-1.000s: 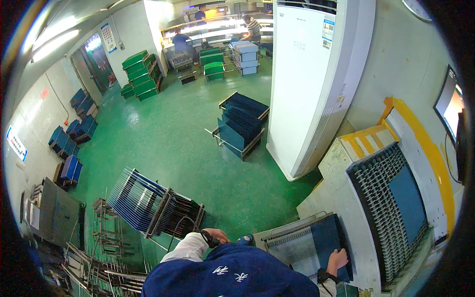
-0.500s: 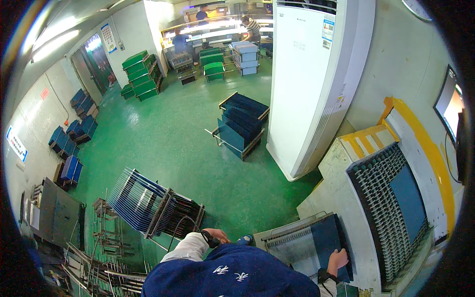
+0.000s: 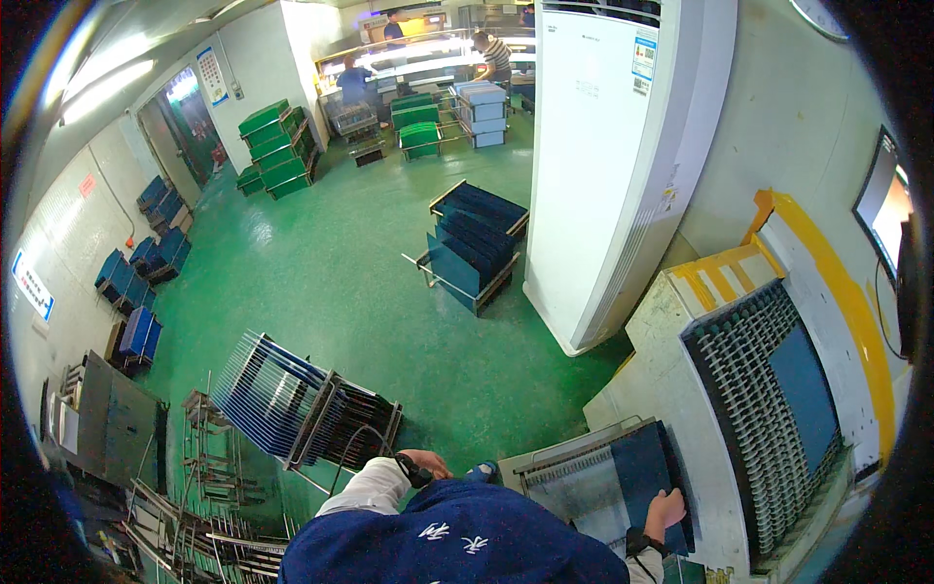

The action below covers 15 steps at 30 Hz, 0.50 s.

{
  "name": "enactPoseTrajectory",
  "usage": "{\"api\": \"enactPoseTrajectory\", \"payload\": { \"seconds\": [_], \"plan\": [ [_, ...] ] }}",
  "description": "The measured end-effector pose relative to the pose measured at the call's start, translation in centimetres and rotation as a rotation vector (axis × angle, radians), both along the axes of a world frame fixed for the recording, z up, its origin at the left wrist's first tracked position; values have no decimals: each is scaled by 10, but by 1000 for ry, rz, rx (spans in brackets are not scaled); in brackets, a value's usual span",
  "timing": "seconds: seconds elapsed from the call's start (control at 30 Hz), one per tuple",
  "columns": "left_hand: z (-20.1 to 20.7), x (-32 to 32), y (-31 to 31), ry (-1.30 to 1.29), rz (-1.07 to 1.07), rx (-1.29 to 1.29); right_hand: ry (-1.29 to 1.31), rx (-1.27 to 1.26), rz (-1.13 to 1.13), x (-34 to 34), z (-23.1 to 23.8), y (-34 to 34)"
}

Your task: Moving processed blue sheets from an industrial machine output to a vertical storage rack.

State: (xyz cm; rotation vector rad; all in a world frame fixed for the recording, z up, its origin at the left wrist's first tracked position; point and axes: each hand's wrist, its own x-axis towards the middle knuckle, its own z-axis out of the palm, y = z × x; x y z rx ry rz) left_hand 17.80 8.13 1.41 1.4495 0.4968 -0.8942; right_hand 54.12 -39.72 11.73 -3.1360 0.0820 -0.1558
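Fingers of the left hand [image 3: 425,463], toward half past six, are loosely bent; whether they hold anything I cannot tell. Fingers of the right hand [image 3: 665,509], toward half past four, are curled at the right side of a dark blue panel [image 3: 634,477] and touch it; whether they pinch it is unclear.

From left to right: at ten o'clock, green stacks [image 3: 282,151] stand on the floor [image 3: 321,263]. Toward eight o'clock, a wire rack [image 3: 306,404] of upright panels tilts just beside the left hand. Near the centre, a second rack of blue panels [image 3: 472,248] sits on the floor. The dark blue panel lies toward five o'clock, over the right part of a pale slotted rack [image 3: 574,492]. A tall white cabinet [image 3: 613,175] rises at two. Toward four, a roller conveyor [image 3: 725,409] carries another blue panel [image 3: 806,394].
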Motion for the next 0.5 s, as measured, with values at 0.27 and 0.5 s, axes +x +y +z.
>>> {"api": "enactPoseTrajectory", "payload": {
  "seconds": [0.27,0.5],
  "plan": [
    [1,-5,0,12,69,23,131,32,-55,-4,27,16],
    [-4,-1,0,-9,49,-1,-33,-2,9,-2,9,3]
  ]
}}
